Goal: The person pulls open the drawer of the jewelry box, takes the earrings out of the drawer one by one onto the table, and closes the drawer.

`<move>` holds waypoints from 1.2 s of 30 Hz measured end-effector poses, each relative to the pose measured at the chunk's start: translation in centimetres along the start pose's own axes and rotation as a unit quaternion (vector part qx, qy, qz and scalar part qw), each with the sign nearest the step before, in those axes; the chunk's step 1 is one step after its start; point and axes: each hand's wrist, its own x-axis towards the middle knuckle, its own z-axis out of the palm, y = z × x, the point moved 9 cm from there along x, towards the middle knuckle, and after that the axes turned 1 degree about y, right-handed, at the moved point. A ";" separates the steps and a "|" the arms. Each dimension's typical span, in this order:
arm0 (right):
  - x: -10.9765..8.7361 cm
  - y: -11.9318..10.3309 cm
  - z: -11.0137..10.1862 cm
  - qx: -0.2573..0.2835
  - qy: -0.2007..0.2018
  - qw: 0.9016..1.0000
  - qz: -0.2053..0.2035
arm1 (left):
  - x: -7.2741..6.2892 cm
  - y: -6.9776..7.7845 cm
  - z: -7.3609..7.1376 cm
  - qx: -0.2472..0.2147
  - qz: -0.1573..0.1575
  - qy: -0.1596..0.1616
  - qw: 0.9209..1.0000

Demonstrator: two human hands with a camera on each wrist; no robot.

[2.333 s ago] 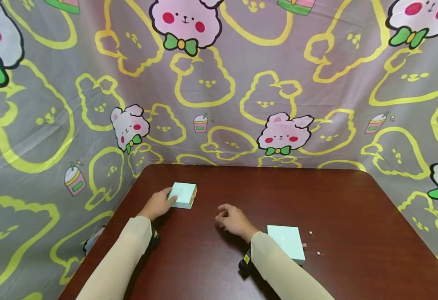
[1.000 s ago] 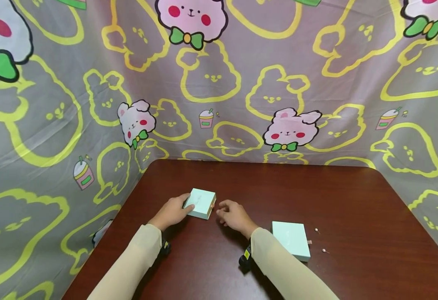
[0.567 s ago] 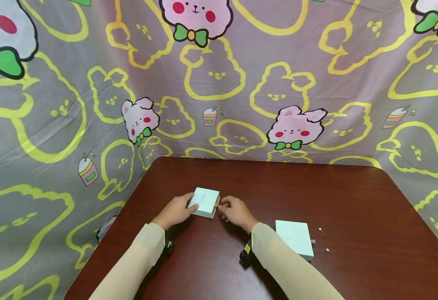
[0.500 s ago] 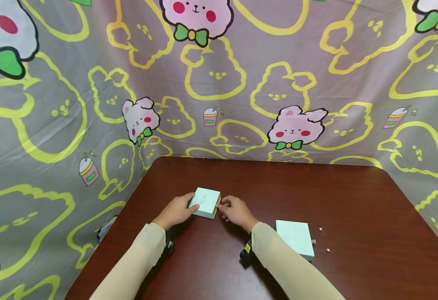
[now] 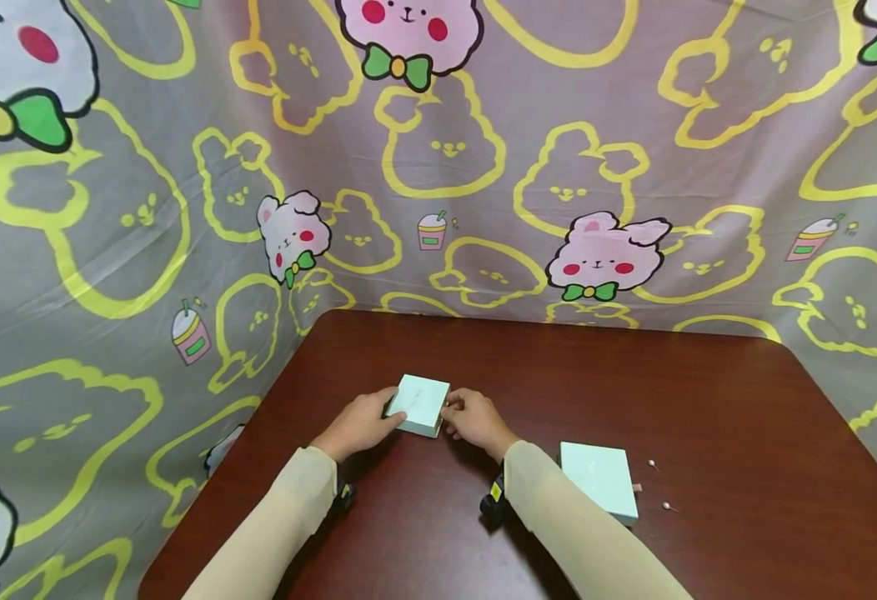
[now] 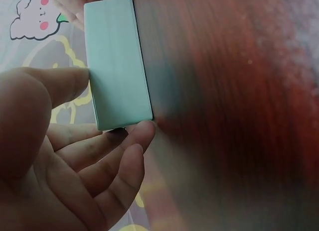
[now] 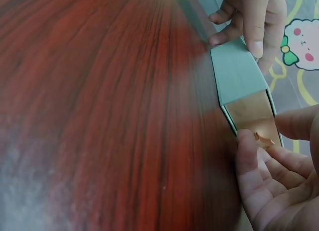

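Note:
A small mint-green drawer box point(image 5: 420, 403) lies left of the table's middle, its tan drawer front point(image 7: 252, 111) facing right. My left hand point(image 5: 361, 423) grips its left end, thumb on one face and fingers beneath in the left wrist view. At the other end, my right hand point(image 5: 478, 422) has its thumb and fingertips on either side of the drawer front. A tan ribbon pull point(image 7: 264, 139) shows between those right fingers in the right wrist view. The drawer appears pushed in.
A larger mint-green box point(image 5: 598, 481) with a ribbon tab point(image 5: 637, 488) lies beside my right sleeve. To its right are two small pearl-headed pieces, one farther point(image 5: 652, 463) and one nearer point(image 5: 667, 506). A cartoon-print cloth point(image 5: 483, 200) surrounds the brown table point(image 5: 558, 375).
My left hand has brought the small box rightward and nearer to my right hand. My right fingers have closed in on its drawer end. The larger box and pearl pieces stay put.

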 end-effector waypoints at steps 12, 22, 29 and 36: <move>-0.1 0.3 -0.6 -0.003 0.029 0.999 0.014 | -0.4 0.2 0.5 -0.006 -0.007 -0.015 1.000; -0.3 0.9 -1.2 -0.024 0.052 0.998 0.028 | -1.0 0.9 0.7 0.000 0.007 -0.012 1.000; -0.6 1.2 -1.6 -0.025 0.061 0.997 0.033 | -1.2 1.2 0.9 -0.003 0.009 -0.009 1.000; -1.2 1.2 -1.6 -0.031 0.054 0.998 0.032 | -1.7 1.6 0.5 -0.017 0.015 0.005 1.000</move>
